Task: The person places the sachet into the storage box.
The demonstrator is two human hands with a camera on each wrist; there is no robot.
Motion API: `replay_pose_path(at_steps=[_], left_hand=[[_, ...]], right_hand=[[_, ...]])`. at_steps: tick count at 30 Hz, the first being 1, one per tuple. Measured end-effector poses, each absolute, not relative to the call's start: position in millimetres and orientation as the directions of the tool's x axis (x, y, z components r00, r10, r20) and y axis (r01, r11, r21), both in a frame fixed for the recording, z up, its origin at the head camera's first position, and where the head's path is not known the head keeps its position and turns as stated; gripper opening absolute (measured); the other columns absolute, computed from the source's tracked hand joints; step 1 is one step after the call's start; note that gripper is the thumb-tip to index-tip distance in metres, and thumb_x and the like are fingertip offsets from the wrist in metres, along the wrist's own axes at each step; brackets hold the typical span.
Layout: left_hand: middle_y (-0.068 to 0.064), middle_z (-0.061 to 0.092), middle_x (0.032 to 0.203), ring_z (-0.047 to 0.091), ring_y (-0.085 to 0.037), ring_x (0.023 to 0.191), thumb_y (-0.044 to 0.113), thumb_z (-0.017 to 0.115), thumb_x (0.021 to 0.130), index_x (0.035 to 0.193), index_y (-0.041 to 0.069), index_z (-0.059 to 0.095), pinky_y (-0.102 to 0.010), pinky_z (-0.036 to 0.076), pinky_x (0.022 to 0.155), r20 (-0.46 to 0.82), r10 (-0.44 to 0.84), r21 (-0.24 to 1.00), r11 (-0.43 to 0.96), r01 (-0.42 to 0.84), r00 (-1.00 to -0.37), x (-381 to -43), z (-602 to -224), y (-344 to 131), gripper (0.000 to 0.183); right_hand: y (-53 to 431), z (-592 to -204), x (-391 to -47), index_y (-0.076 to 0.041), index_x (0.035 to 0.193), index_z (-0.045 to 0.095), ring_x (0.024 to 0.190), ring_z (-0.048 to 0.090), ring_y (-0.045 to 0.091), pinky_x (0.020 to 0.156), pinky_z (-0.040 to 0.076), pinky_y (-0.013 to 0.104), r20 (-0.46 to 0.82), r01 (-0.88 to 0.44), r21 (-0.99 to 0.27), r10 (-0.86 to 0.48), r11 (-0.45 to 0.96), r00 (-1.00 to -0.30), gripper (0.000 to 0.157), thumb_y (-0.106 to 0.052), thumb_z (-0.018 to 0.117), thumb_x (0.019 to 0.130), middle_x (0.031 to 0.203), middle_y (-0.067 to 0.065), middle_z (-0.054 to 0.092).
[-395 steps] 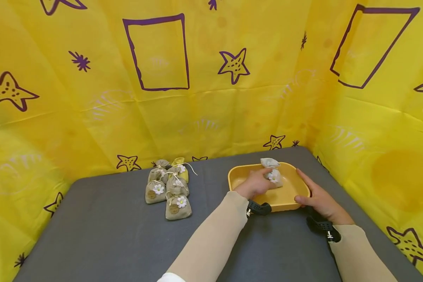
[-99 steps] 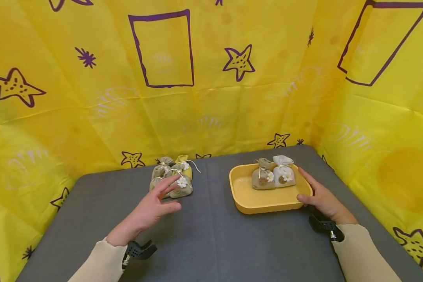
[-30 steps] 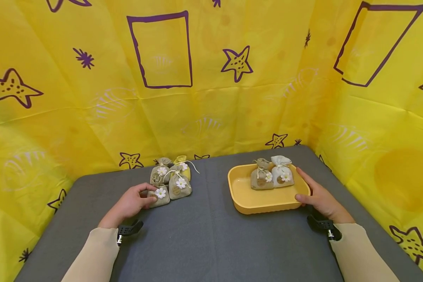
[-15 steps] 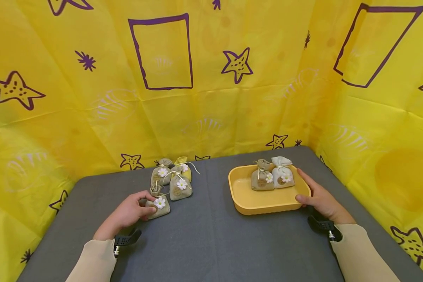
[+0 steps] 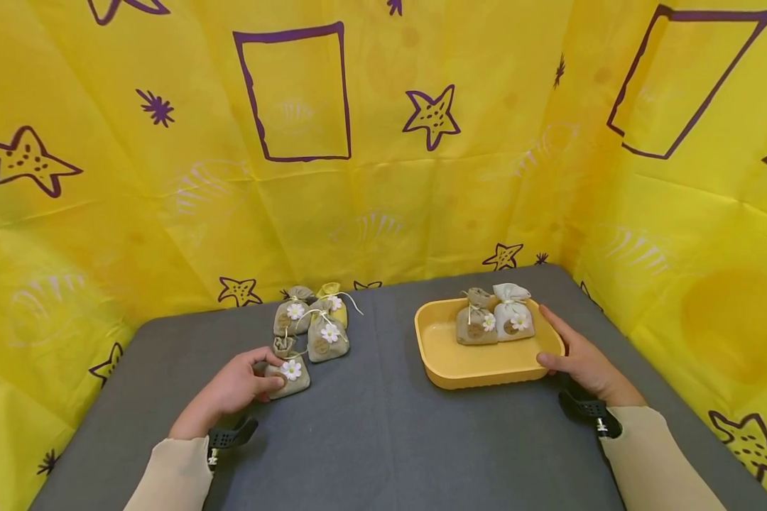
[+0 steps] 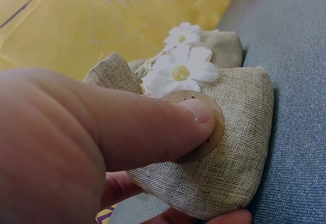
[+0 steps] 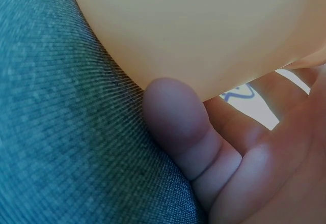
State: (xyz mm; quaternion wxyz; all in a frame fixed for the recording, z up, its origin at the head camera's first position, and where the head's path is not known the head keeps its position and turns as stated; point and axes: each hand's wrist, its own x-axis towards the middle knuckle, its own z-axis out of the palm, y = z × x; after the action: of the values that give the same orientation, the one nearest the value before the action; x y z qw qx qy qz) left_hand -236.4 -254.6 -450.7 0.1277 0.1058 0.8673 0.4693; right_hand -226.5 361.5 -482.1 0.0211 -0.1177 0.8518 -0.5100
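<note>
My left hand [image 5: 239, 383] pinches a beige drawstring sachet [image 5: 294, 387] at the front of a small group on the left of the table. In the left wrist view the thumb presses the round tag of this linen sachet [image 6: 244, 127], just below its white daisy, while fingers reach underneath. My right hand [image 5: 584, 365] grips the right side of a yellow tray [image 5: 425, 348], thumb over the near corner of the rim and fingers along the outer wall. A fingertip [image 7: 173, 107] lies against the tray's wall [image 7: 204, 30] close to the cloth in the right wrist view.
Behind the pinched sachet are two more beige sachets [image 5: 328, 342] and a yellow sachet [image 5: 340, 312]. In the tray, a brown sachet [image 5: 474, 328] and a white sachet [image 5: 508, 319] stand side by side. Yellow patterned curtains [image 5: 383, 191] rise behind and beside the grey table [image 5: 358, 440].
Since 13.2 s ago, a brown sachet has joined the white one in the tray. During the last second the left hand drew its sachet slightly nearer, away from the group. The right hand stays at the tray.
</note>
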Motion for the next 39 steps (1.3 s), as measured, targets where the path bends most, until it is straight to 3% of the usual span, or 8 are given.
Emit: replay_pose_path(at_steps=[5,13,19,28,34,39], left_hand=[[-0.011,0.065,0.085,0.062,-0.029,0.071,0.010,0.078,0.087,0.106,0.006,0.066,-0.042,0.056,0.064,-0.124,0.304,0.849,0.526,0.057,-0.945,-235,-450,-255,0.023],[-0.012,0.066,0.083,0.062,-0.027,0.069,0.006,0.080,0.083,0.103,0.000,0.070,-0.045,0.056,0.060,-0.159,0.311,0.911,0.413,-0.017,-0.937,-225,-441,-247,0.023],[-0.014,0.063,0.079,0.061,-0.030,0.063,0.013,0.082,0.082,0.109,0.001,0.071,-0.048,0.056,0.064,-0.124,0.301,0.926,0.377,-0.001,-0.945,-220,-422,-228,0.031],[-0.012,0.066,0.101,0.062,-0.030,0.072,0.011,0.083,0.081,0.109,0.005,0.074,-0.049,0.056,0.066,-0.008,0.290,0.949,0.303,0.084,-0.957,-222,-408,-167,0.030],[-0.010,0.068,0.097,0.065,-0.025,0.072,0.004,0.083,0.079,0.106,0.004,0.075,-0.040,0.056,0.062,0.060,0.259,0.968,0.220,0.119,-0.964,-233,-407,-118,0.027],[-0.010,0.070,0.090,0.066,-0.025,0.065,0.004,0.083,0.080,0.106,0.005,0.076,-0.043,0.056,0.062,0.099,0.277,0.967,0.199,0.157,-0.956,-243,-402,-79,0.028]], right_hand=[[361,-484,-227,-0.024,0.162,0.013,0.117,0.042,0.037,0.071,0.053,0.032,0.091,-0.186,-0.880,-0.230,0.437,-0.969,0.090,-0.024,0.069,0.092,0.160,0.023,0.016],[362,-484,-224,-0.024,0.162,0.012,0.123,0.038,0.038,0.081,0.048,0.024,0.083,-0.181,-0.871,-0.226,0.457,-0.971,0.090,-0.024,0.069,0.092,0.161,0.022,0.015],[363,-486,-224,-0.025,0.162,0.012,0.121,0.039,0.038,0.076,0.051,0.028,0.078,-0.171,-0.879,-0.220,0.445,-0.972,0.090,-0.024,0.069,0.092,0.161,0.022,0.015],[363,-487,-224,-0.025,0.162,0.011,0.117,0.040,0.037,0.070,0.053,0.033,0.073,-0.165,-0.890,-0.225,0.425,-0.972,0.089,-0.024,0.068,0.093,0.161,0.022,0.015],[363,-485,-225,-0.023,0.162,0.012,0.117,0.041,0.037,0.070,0.053,0.033,0.081,-0.176,-0.886,-0.231,0.428,-0.970,0.089,-0.024,0.068,0.093,0.161,0.022,0.015],[363,-483,-227,-0.023,0.162,0.012,0.115,0.043,0.037,0.070,0.053,0.033,0.078,-0.175,-0.886,-0.233,0.430,-0.969,0.089,-0.024,0.068,0.093,0.160,0.023,0.017]])
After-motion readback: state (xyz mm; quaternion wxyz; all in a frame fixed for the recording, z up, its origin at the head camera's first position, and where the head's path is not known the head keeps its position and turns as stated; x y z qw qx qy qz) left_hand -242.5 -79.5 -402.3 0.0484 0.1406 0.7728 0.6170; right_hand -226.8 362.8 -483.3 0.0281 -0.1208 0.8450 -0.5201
